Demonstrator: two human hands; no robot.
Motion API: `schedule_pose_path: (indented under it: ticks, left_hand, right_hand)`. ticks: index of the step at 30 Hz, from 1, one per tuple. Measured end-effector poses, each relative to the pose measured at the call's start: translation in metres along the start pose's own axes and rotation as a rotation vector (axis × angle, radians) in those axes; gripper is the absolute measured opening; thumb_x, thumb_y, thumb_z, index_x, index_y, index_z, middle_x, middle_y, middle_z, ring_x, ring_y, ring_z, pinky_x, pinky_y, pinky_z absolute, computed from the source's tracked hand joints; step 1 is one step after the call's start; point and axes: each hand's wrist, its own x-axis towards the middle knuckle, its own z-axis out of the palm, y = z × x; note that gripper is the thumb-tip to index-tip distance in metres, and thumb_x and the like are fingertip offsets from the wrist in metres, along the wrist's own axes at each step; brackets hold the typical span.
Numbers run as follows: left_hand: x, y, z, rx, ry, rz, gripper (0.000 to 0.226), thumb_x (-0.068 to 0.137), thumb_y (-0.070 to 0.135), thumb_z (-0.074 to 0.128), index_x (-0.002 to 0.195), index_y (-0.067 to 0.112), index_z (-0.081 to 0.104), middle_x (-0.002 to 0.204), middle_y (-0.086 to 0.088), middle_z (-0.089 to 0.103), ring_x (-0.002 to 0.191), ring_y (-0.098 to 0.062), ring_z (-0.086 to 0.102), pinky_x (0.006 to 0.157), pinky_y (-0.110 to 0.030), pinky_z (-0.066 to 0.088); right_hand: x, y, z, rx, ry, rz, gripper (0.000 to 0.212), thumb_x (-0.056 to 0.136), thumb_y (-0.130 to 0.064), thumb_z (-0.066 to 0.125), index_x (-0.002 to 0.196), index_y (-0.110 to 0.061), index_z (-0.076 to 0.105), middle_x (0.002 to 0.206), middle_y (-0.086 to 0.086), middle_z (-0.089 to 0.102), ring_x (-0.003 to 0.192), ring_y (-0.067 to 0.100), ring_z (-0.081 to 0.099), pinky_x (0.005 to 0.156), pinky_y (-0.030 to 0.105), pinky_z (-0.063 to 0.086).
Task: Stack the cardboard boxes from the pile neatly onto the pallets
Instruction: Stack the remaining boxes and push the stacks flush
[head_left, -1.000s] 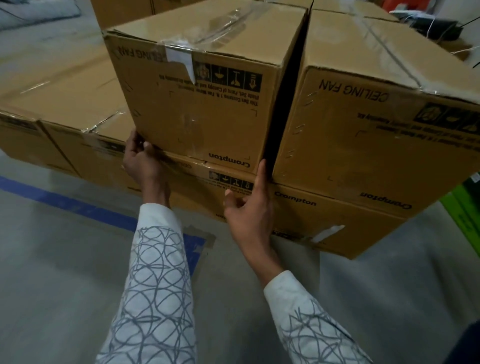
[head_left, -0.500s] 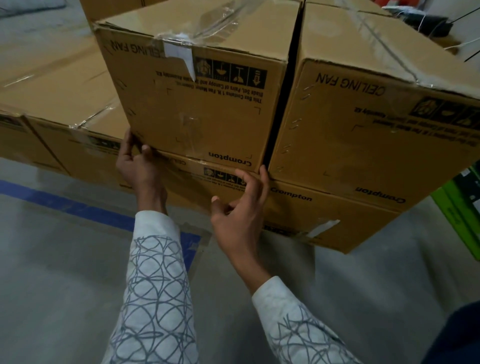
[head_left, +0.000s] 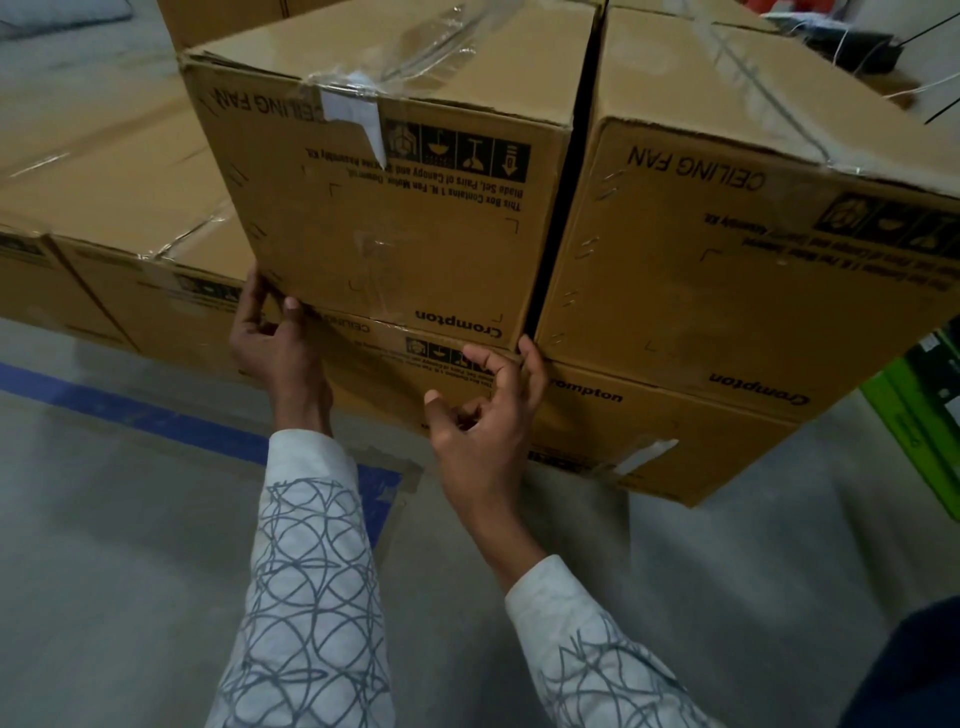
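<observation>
Grey concrete floor (head_left: 130, 545) with a blue tape line (head_left: 156, 415) lies below us. At 12 o'clock the upper box (head_left: 384, 223) sits on a lower box (head_left: 649, 431), with a neighbouring box (head_left: 727, 270) just beside it at 2 o'clock. Our left hand (head_left: 275, 338) pinches its bottom-left corner. Our right hand (head_left: 483, 415), fingers loosely curled, touches the bottom-right corner.

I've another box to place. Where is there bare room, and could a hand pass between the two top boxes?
Bare: the tops of the lower boxes left of the upper left box, and the floor this side of the blue tape line. Crowded: the gap to the upper right box looks too narrow for a hand.
</observation>
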Motion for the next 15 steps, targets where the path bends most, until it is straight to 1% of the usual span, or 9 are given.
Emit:
schedule_pose_path:
  ticks: [2, 4, 6, 7, 9, 10, 12, 13, 15]
  left_hand:
    - [-0.002, 0.0, -0.001, -0.002, -0.009, 0.009, 0.054, 0.089, -0.012, 0.06, 0.14, 0.007, 0.063, 0.14, -0.005, 0.065, 0.129, -0.013, 0.06, 0.106, -0.029, 0.052]
    - [-0.004, 0.0, 0.0, 0.003, -0.016, 0.039, 0.053, 0.09, -0.011, 0.06, 0.141, 0.005, 0.061, 0.141, -0.007, 0.063, 0.122, -0.004, 0.063, 0.106, -0.03, 0.052]
    - [-0.004, -0.002, 0.0, 0.023, -0.007, 0.029, 0.053, 0.091, -0.011, 0.059, 0.142, 0.006, 0.059, 0.143, -0.007, 0.062, 0.109, 0.007, 0.066, 0.102, -0.025, 0.052]
    - [-0.003, -0.003, 0.0, 0.031, 0.003, 0.013, 0.054, 0.092, -0.011, 0.058, 0.143, 0.007, 0.059, 0.143, -0.006, 0.062, 0.107, 0.008, 0.066, 0.1, -0.022, 0.053]
    - [-0.005, -0.007, 0.003, 0.065, 0.034, 0.016, 0.057, 0.092, -0.007, 0.058, 0.145, 0.012, 0.058, 0.144, -0.003, 0.061, 0.117, -0.003, 0.065, 0.101, -0.026, 0.053]
    - [-0.009, -0.011, 0.006, 0.116, 0.063, 0.043, 0.057, 0.092, -0.001, 0.057, 0.147, 0.013, 0.055, 0.147, -0.004, 0.058, 0.126, -0.013, 0.06, 0.108, -0.03, 0.049]
    - [-0.028, -0.021, 0.019, 0.253, 0.127, 0.128, 0.059, 0.097, 0.017, 0.054, 0.155, 0.014, 0.044, 0.158, -0.008, 0.046, 0.141, -0.024, 0.044, 0.12, -0.028, 0.031]
    - [-0.042, -0.026, 0.029, 0.302, 0.147, 0.153, 0.061, 0.101, 0.027, 0.05, 0.159, 0.014, 0.036, 0.162, -0.01, 0.039, 0.146, -0.027, 0.037, 0.124, -0.031, 0.023]
    - [-0.069, -0.031, 0.05, 0.374, 0.181, 0.162, 0.068, 0.105, 0.046, 0.038, 0.163, 0.014, 0.022, 0.17, -0.01, 0.023, 0.154, -0.028, 0.024, 0.126, -0.043, 0.012]
  right_hand:
    - [-0.002, -0.001, 0.0, 0.024, -0.002, 0.005, 0.051, 0.081, -0.011, 0.082, 0.123, -0.03, 0.059, 0.162, -0.018, 0.016, 0.064, 0.01, 0.061, 0.064, 0.023, 0.054]
    - [-0.003, -0.003, 0.0, 0.047, -0.01, 0.006, 0.052, 0.081, -0.012, 0.082, 0.123, -0.03, 0.058, 0.162, -0.018, 0.015, 0.065, 0.009, 0.063, 0.066, 0.028, 0.057]
    - [-0.002, -0.004, 0.001, 0.049, -0.016, 0.003, 0.053, 0.081, -0.011, 0.082, 0.124, -0.029, 0.056, 0.163, -0.016, 0.014, 0.068, 0.009, 0.065, 0.069, 0.029, 0.058]
    - [-0.002, -0.004, 0.001, 0.042, -0.015, -0.003, 0.053, 0.081, -0.011, 0.082, 0.124, -0.028, 0.055, 0.163, -0.014, 0.014, 0.071, 0.007, 0.066, 0.071, 0.026, 0.057]
    - [-0.002, -0.001, 0.001, 0.017, 0.007, -0.02, 0.055, 0.082, -0.009, 0.081, 0.124, -0.028, 0.053, 0.161, -0.011, 0.016, 0.084, 0.007, 0.065, 0.07, 0.018, 0.054]
    - [-0.002, 0.003, 0.001, 0.01, 0.03, -0.025, 0.056, 0.082, -0.008, 0.081, 0.124, -0.029, 0.051, 0.159, -0.009, 0.018, 0.091, 0.008, 0.062, 0.069, 0.017, 0.053]
    - [-0.006, 0.012, 0.001, 0.02, 0.086, -0.007, 0.058, 0.083, -0.003, 0.079, 0.123, -0.031, 0.048, 0.151, -0.007, 0.023, 0.101, 0.009, 0.057, 0.067, 0.014, 0.053]
    - [-0.008, 0.016, -0.001, 0.027, 0.116, 0.014, 0.057, 0.083, -0.001, 0.078, 0.121, -0.031, 0.048, 0.146, -0.006, 0.026, 0.104, 0.012, 0.056, 0.067, 0.013, 0.052]
    - [-0.01, 0.023, -0.007, 0.013, 0.184, 0.03, 0.054, 0.084, 0.0, 0.075, 0.118, -0.031, 0.047, 0.138, -0.003, 0.031, 0.105, 0.014, 0.056, 0.069, 0.014, 0.052]
